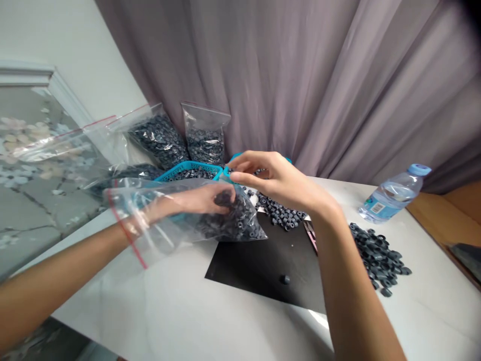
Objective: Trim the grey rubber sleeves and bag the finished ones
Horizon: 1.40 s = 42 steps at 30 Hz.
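Note:
My left hand (214, 198) reaches through the mouth of a clear zip bag (161, 240), its red seal strip around my forearm. Inside, the fingers curl around some small grey tubular pieces (244, 220), seen blurred through the plastic. Palm down, my right hand (281, 180) hovers past the bag with thumb and fingers apart. Its fingertips are at the corner of a blue basket (188, 164) holding similar pieces; whether they touch the rim I cannot tell. Another blue basket (236, 155) is mostly hidden behind that hand.
Filled zip bags (206, 143) lean against the curtain. Loose pieces (283, 213) lie on a black sheet (259, 271) beside pink-handled tweezers or scissors (311, 235). At right are a heap of larger grey pieces (379, 258), a water bottle (394, 193) and a cardboard box (447, 215).

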Motion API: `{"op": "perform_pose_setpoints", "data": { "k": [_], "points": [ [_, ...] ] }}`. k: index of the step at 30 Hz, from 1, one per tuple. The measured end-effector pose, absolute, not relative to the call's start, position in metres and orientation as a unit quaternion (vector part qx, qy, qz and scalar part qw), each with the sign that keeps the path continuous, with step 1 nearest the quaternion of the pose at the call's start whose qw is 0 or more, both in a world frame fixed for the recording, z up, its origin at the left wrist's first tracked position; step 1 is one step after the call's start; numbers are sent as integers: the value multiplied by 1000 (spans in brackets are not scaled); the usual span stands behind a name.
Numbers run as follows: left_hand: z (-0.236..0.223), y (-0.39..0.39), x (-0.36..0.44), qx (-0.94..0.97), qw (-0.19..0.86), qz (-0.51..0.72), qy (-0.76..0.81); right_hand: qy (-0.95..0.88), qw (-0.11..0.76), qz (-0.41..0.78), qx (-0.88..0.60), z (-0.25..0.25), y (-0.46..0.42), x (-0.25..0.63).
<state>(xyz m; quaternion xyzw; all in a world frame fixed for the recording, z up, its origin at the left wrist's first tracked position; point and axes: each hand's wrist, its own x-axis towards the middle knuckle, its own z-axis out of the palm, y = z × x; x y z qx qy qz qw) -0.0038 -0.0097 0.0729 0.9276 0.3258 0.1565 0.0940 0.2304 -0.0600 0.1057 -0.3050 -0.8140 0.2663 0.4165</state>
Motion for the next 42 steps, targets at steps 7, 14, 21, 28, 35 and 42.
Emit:
{"op": "perform_pose_setpoints", "data": {
  "k": [7, 14, 21, 28, 35, 42],
  "points": [
    [41, -33, -32, 915, 153, 123, 353, -786, 317, 237, -475, 11, -42, 239],
    [17, -50, -20, 908, 140, 139, 369, -722, 367, 344, -475, -39, -113, 228],
    [6, -51, -24, 928, 153, 93, 326, -651, 403, 432, -478, -55, -130, 249],
    [10, -58, -22, 937, 154, 107, 294, -572, 403, 571, -429, -66, -120, 261],
    [-3, -53, -24, 928, 86, 226, 285, -530, 450, 568, -440, -69, -120, 263],
    [-18, -49, -28, 934, 11, 264, 242, -616, 477, 404, -480, -67, -128, 265]
  ]
}}
